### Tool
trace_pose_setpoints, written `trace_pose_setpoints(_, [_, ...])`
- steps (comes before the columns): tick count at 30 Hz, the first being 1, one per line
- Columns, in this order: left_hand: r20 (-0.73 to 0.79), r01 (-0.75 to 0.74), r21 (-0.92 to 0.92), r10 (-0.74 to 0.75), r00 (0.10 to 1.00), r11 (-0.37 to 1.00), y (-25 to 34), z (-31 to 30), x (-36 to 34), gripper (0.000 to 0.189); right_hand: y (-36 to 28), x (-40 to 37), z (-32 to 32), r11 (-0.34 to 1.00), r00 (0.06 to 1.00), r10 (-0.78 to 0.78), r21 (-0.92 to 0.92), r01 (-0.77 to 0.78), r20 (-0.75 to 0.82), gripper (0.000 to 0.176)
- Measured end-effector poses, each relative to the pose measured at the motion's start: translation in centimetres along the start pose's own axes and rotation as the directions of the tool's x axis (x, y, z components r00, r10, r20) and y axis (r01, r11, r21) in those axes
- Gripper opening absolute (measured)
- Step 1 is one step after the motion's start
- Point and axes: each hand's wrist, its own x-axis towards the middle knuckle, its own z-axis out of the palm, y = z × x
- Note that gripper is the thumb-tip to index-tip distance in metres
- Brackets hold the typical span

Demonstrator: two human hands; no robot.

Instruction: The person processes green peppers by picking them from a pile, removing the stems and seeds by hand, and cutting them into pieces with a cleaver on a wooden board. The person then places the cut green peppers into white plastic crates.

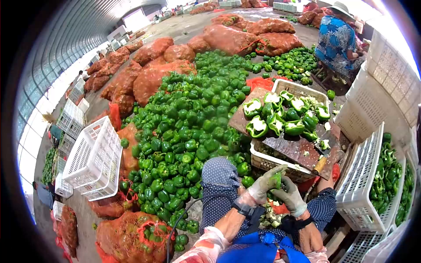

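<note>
In front of my lap, my left hand [264, 183], in a pale glove, is closed on a piece of green bell pepper [275, 181]. From the other side my gloved right hand [290, 196] also grips the pepper, its fingers curled against it. Pale pepper scraps [271, 218] lie below both hands. Just beyond them is a dark wet cutting board [289, 148], resting across a white crate [259, 158]. Several halved green bell peppers [294, 127] sit on the board, cut faces showing pale cores. A knife with a wooden handle [319, 165] lies at the board's near right edge.
A large heap of whole green peppers [188, 118] spreads to my left. Full red mesh sacks [162, 83] stand behind it. White crates [94, 158] are at left. A crate of cut peppers [364, 188] stands at right. Another person [335, 44] sits at back right.
</note>
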Motion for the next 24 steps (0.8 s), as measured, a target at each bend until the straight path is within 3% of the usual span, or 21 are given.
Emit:
trace_pose_setpoints(1, [-0.032, 0.018, -0.054, -0.020, 0.999, 0.998, -0.3, 0.3, 0.0, 0.082, 0.3, 0.3, -0.6, 0.995, 0.997, -0.061, -0.072, 0.064, 0.038, 0.052])
trace_pose_setpoints(2, [-0.050, 0.130, -0.050, -0.133, 0.990, 0.990, -1.0, 0.1, 0.3, 0.081, 0.6, 0.7, -1.0, 0.982, 0.990, -0.119, -0.141, 0.129, 0.078, 0.052])
trace_pose_setpoints(5, [-0.081, 0.103, 0.072, -0.097, 0.992, 0.992, -1.1, 0.5, 0.2, 0.081, 2.3, 1.5, -0.7, 0.952, 0.971, -0.233, -0.189, 0.240, 0.058, 0.053])
trace_pose_setpoints(6, [-0.109, 0.119, 0.018, -0.116, 0.987, 0.993, -1.6, 0.5, 0.0, 0.076, 2.2, 1.0, -1.0, 0.920, 0.975, -0.220, -0.329, 0.215, 0.022, 0.050])
trace_pose_setpoints(7, [-0.123, 0.122, 0.015, -0.120, 0.985, 0.992, -2.4, 0.0, 0.3, 0.073, 3.2, 1.4, -1.1, 0.909, 0.969, -0.245, -0.346, 0.231, 0.003, 0.048])
trace_pose_setpoints(8, [-0.086, 0.235, -0.091, -0.243, 0.966, 0.968, -2.1, 0.2, 0.6, 0.066, 4.6, 2.2, -1.6, 0.701, 0.847, -0.516, -0.505, 0.503, 0.125, 0.050])
trace_pose_setpoints(9, [-0.122, 0.143, 0.035, -0.138, 0.983, 0.989, -1.6, 0.0, 0.5, 0.064, 3.2, 1.9, -1.3, 0.805, 0.940, -0.340, -0.503, 0.314, 0.043, 0.053])
trace_pose_setpoints(10, [-0.162, 0.188, 0.050, -0.177, 0.971, 0.981, -0.1, 1.1, 0.4, 0.065, 4.2, 2.7, -2.2, 0.212, 0.692, -0.615, -0.767, 0.606, 0.378, 0.050])
trace_pose_setpoints(11, [-0.200, 0.232, 0.061, -0.216, 0.956, 0.971, 1.4, 2.2, 0.4, 0.067, 2.0, 2.0, -1.0, 0.811, 0.971, -0.240, -0.548, 0.206, 0.011, 0.046])
trace_pose_setpoints(12, [-0.166, 0.201, 0.051, -0.190, 0.968, 0.978, 2.2, 3.0, 0.4, 0.069, 2.5, 2.0, -1.6, 0.794, 0.937, -0.328, -0.504, 0.341, 0.118, 0.048])
trace_pose_setpoints(13, [-0.148, 0.218, 0.012, -0.214, 0.965, 0.976, 2.7, 2.9, 0.6, 0.076, 4.0, 2.6, -3.2, 0.330, 0.671, -0.596, -0.627, 0.706, 0.441, 0.052])
trace_pose_setpoints(14, [-0.109, 0.254, -0.072, -0.261, 0.959, 0.964, 2.8, 3.1, 0.3, 0.082, 1.8, 1.8, -2.7, 0.700, 0.855, -0.391, -0.493, 0.516, 0.339, 0.054])
trace_pose_setpoints(15, [-0.071, 0.268, -0.146, -0.281, 0.957, 0.952, 2.9, 2.9, 0.2, 0.089, -0.5, 0.9, -2.2, 0.934, 0.966, -0.153, -0.288, 0.210, 0.208, 0.056])
trace_pose_setpoints(16, [-0.043, 0.286, -0.205, -0.301, 0.953, 0.936, 2.6, 2.9, -0.1, 0.097, 0.1, 0.7, -2.3, 0.955, 0.965, -0.143, -0.224, 0.192, 0.219, 0.056])
trace_pose_setpoints(18, [-0.002, 0.183, -0.275, -0.190, 0.982, 0.944, 1.0, 2.0, -0.1, 0.097, 0.0, 0.1, -2.1, 0.988, 0.965, -0.130, -0.054, 0.145, 0.226, 0.052])
trace_pose_setpoints(21, [-0.012, 0.197, -0.222, -0.204, 0.979, 0.955, 0.4, 1.4, 0.0, 0.091, 0.6, 0.9, -2.3, 0.964, 0.963, -0.130, -0.198, 0.178, 0.234, 0.049])
trace_pose_setpoints(23, [-0.147, 0.219, -0.001, -0.217, 0.965, 0.976, -0.7, 0.5, 0.3, 0.080, 0.3, 1.0, -2.2, 0.930, 0.973, -0.120, -0.321, 0.179, 0.195, 0.049])
trace_pose_setpoints(24, [-0.148, 0.231, -0.076, -0.240, 0.959, 0.970, -1.2, 0.3, 0.6, 0.078, 0.3, 1.3, -2.2, 0.914, 0.982, -0.074, -0.382, 0.137, 0.174, 0.054])
